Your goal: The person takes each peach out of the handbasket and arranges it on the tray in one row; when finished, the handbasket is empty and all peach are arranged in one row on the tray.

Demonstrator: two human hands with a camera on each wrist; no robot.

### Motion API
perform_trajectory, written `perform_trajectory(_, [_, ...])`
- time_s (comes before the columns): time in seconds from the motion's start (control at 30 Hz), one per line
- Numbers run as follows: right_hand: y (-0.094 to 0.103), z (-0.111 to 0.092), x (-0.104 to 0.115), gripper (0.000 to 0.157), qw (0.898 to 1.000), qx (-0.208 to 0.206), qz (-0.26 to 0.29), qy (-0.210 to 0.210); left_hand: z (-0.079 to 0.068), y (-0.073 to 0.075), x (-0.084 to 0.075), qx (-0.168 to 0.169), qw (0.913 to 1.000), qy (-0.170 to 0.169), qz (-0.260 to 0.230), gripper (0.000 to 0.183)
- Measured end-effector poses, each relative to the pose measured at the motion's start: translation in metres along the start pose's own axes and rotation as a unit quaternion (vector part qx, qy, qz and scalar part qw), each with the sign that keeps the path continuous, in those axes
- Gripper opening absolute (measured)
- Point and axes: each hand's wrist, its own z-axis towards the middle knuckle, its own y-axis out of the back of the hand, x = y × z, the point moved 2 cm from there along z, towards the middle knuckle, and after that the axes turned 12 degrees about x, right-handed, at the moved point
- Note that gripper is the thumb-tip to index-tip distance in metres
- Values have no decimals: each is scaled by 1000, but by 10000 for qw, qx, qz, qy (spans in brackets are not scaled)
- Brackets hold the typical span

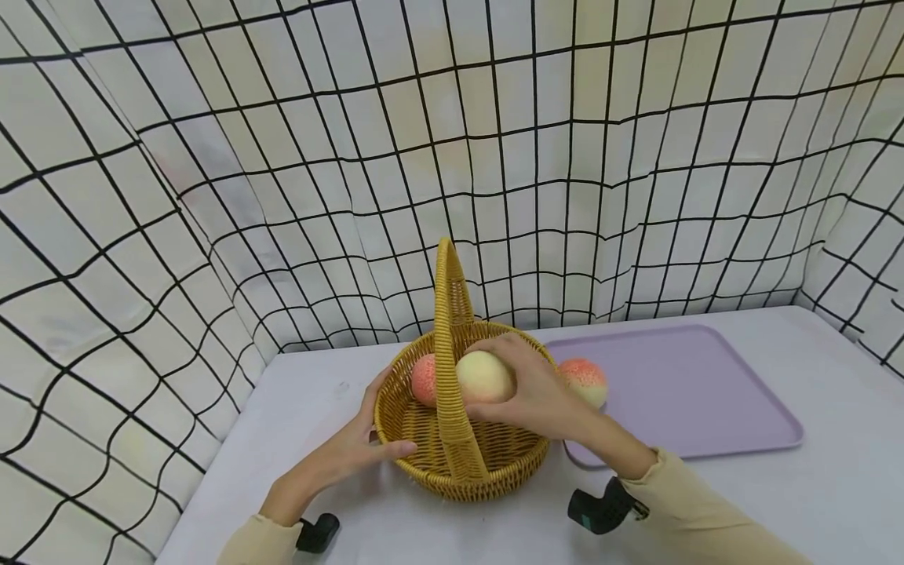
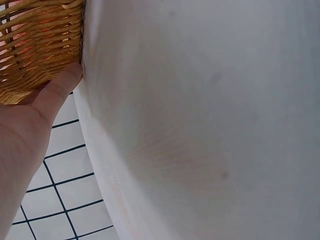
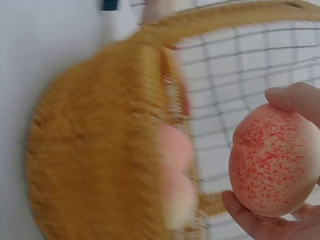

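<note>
A wicker basket (image 1: 466, 490) with a tall arched handle stands on the white table. My right hand (image 1: 540, 392) holds a pale peach (image 1: 483, 378) over the basket's inside, thumb and fingers on its opposite sides. In the right wrist view the same peach (image 3: 272, 165) shows a red-speckled side. A pink peach (image 1: 424, 380) lies in the basket, partly behind the handle; two peaches (image 3: 175, 150) show past the rim in the right wrist view. My left hand (image 1: 346, 455) grips the basket's left side, its thumb at the front rim and its fingers along the outer wall.
To the right lies a lilac tray (image 1: 706, 392). A red-and-cream peach (image 1: 586, 382) sits at its left end, beside the basket. White cloth with a black grid (image 1: 537, 157) hangs behind and at both sides of the table (image 1: 297, 400).
</note>
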Motion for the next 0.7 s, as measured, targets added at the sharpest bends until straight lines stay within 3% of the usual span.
perform_trajectory(0.23, [63,-29,4,68,9971,-615,446,-17,-1,0,1,19,10000,-33,-33,116])
perform_trajectory(0.37, [91,-51,-4,69,9961,-804,272,-238,-1,0,1,13,10000,-28,-38,115])
perform_trajectory(0.5, [112,-73,-18,67,9943,-913,-196,-513,-1,-1,0,5,10000,-31,-29,116])
perform_trajectory(0.7, [126,-97,-48,66,9909,-660,-442,-1083,1,-1,-1,16,10000,-46,-21,116])
